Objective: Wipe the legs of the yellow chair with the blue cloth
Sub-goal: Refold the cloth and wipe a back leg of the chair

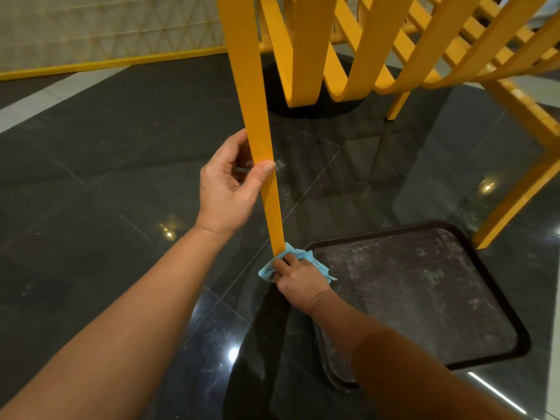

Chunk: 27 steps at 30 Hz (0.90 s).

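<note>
**Head view: item list**

- Yellow chair (378, 40): slatted, and it appears tipped. Its seat and back fill the far right of the view.
- Near leg (257, 116): a flat yellow strip running down to the floor (91, 177). Its foot is just beside the far left corner of the tray.
- Left hand (227, 189): holds the near leg about halfway down, with the thumb across the front face and the fingers curled behind it.
- Right hand (298, 278): fingers curled tight, gripping the bunched cloth.
- Blue cloth (265, 271): wadded and pressed round the foot of the near leg, at floor level.
- Second leg (515, 201): to the right, past the tray, with no hand or cloth on it.
- Dark tray (409, 292): lies flat on the floor at the right, its surface smeared.

**Handling note (judgement)**

- The wipe is at the bottom of the near leg.
- Brace the leg firmly with the left hand so the strip does not flex.
- Wrap the cloth round all faces of the leg rather than only the front.
- Pull the cloth along the leg in one even stroke.
- Refold the cloth to a clean patch before the next leg.
- The narrow edges and the underside of the foot are easy to miss.
</note>
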Each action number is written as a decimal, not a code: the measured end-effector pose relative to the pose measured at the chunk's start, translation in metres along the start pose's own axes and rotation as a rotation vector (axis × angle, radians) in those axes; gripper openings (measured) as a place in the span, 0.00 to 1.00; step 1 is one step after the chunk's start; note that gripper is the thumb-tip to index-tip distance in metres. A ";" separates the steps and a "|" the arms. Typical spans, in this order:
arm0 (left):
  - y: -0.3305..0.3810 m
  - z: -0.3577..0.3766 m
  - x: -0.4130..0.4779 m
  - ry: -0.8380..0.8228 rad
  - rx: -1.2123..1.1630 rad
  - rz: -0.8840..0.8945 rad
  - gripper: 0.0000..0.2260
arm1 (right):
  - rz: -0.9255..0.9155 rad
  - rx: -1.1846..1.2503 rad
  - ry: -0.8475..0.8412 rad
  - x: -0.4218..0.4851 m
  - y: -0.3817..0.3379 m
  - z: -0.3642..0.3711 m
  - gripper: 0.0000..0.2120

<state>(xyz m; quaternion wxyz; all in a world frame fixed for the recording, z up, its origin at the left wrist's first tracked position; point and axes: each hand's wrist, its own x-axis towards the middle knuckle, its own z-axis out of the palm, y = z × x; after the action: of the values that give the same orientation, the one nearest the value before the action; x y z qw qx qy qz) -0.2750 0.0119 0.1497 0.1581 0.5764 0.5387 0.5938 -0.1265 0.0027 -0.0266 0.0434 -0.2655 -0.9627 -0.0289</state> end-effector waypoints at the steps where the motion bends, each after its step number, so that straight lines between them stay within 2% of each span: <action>1: 0.000 0.000 0.000 -0.002 -0.001 -0.001 0.21 | 0.019 0.004 0.002 0.000 -0.002 0.000 0.13; 5: 0.002 -0.001 0.000 -0.006 -0.003 -0.001 0.20 | 0.043 0.011 -0.003 -0.001 -0.007 0.001 0.15; 13: 0.000 0.000 0.000 -0.003 0.000 0.011 0.20 | -0.058 -0.033 -0.069 -0.002 0.000 0.003 0.15; 22: 0.001 -0.001 0.000 0.004 -0.007 0.004 0.21 | -0.029 -0.010 -0.017 -0.007 0.000 0.000 0.13; 27: 0.001 0.000 0.000 0.008 -0.011 -0.005 0.21 | -0.012 -0.076 -0.163 -0.003 -0.005 0.002 0.14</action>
<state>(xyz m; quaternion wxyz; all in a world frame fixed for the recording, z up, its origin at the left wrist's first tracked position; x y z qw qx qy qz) -0.2746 0.0117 0.1501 0.1608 0.5717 0.5376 0.5985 -0.1270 -0.0026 -0.0292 -0.0451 -0.2625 -0.9629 -0.0439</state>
